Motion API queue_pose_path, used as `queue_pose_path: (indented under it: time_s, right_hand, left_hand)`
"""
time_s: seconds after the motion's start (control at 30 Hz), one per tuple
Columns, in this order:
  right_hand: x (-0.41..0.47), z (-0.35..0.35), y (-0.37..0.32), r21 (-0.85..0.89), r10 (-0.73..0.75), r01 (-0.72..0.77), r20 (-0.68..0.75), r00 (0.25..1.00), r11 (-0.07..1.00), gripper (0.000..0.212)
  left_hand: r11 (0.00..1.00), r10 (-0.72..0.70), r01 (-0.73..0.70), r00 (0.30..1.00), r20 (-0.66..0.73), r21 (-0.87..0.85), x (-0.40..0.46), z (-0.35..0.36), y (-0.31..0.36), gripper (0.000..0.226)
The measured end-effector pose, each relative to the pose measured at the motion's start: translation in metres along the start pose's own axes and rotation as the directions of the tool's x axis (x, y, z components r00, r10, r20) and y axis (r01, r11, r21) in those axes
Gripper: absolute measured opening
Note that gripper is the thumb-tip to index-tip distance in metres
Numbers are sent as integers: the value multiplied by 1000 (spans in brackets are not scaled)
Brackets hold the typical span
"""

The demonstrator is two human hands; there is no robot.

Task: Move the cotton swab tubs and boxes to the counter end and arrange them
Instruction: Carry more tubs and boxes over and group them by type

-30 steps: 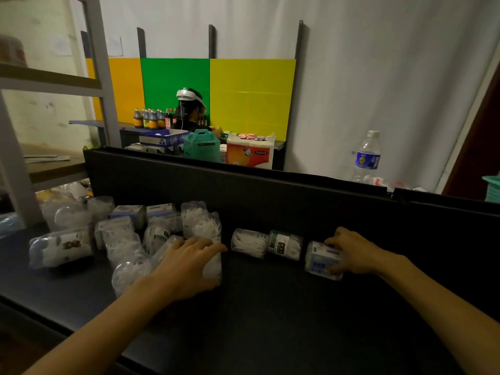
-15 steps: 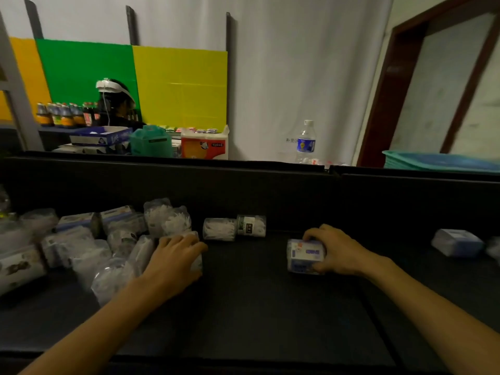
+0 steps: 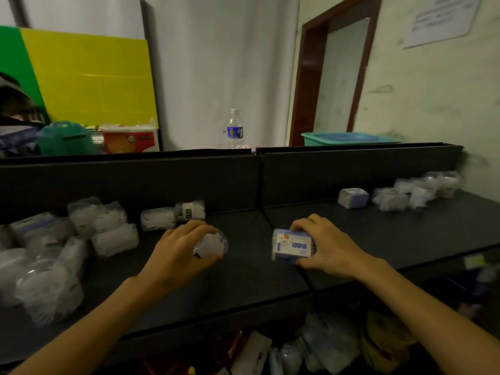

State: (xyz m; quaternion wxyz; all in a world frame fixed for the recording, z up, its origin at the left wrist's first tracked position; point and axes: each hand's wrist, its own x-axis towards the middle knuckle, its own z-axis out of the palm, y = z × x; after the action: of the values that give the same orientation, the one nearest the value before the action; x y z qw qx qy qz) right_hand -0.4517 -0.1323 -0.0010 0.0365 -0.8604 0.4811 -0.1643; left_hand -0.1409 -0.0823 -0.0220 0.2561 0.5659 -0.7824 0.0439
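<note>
Cotton swab tub (image 3: 212,244), clear and round, sits in my left hand (image 3: 178,253), fingers curled round it, over the dark counter (image 3: 243,280) near the middle. My right hand (image 3: 324,246) grips a white-and-blue swab box (image 3: 292,246), thumb under, fingers over the top, close above the seam between the two counter sections. I can't tell if either item touches the surface. Left pile (image 3: 54,253) of clear tubs and wrapped packs lies along the counter's left part, blurred. Two tubs on their sides (image 3: 171,216) lie against the black back panel (image 3: 135,182), just behind my left hand. At the counter's right end a small box (image 3: 353,197) stands near the back panel, with a cluster of clear tubs (image 3: 416,190) just beside it toward the wall. Behind the panel stand a water bottle (image 3: 234,129) and a green tray (image 3: 349,138).
</note>
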Motion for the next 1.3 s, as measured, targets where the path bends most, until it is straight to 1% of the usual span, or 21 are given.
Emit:
queue_pose_path:
  time_s: [0.13, 0.27, 0.33, 0.4, 0.53, 0.73, 0.93, 1.03, 1.3]
  right_hand:
    - [-20, -14, 40, -13, 36, -36, 1, 999, 999, 65]
    - [-38, -33, 94, -40, 79, -77, 72, 994, 996, 65]
    - [-46, -42, 125, -49, 96, -93, 84, 992, 995, 64]
    - [-54, -53, 156, -57, 109, -105, 83, 991, 993, 64]
    - [-70, -73, 214, -72, 101, -96, 73, 992, 993, 62]
    - [-77, -92, 280, -78, 74, -69, 61, 995, 995, 63]
    - [-57, -91, 314, -40, 54, -51, 85, 995, 998, 65]
    - [-36, -83, 323, -19, 40, -39, 93, 995, 999, 66]
    - [26, -70, 343, -17, -23, 26, 166, 986, 1000, 65]
  left_hand:
    - [997, 70, -70, 998, 4, -42, 28, 23, 35, 56]
    - [989, 98, -101, 995, -26, -106, 59, 49, 80, 60]
    - [985, 92, -95, 995, -30, -141, 73, 63, 104, 63]
    - [981, 69, -77, 997, -46, -179, 88, 78, 128, 65]
    - [964, 6, -26, 997, -76, -264, 115, 113, 174, 48]
    - [935, -93, 34, 984, -151, -353, 153, 153, 226, 46]
    - [921, -147, 60, 969, -199, -385, 177, 174, 247, 50]
    - [907, -177, 78, 962, -206, -413, 189, 180, 245, 53]
    - [896, -208, 83, 946, -250, -435, 241, 200, 232, 48]
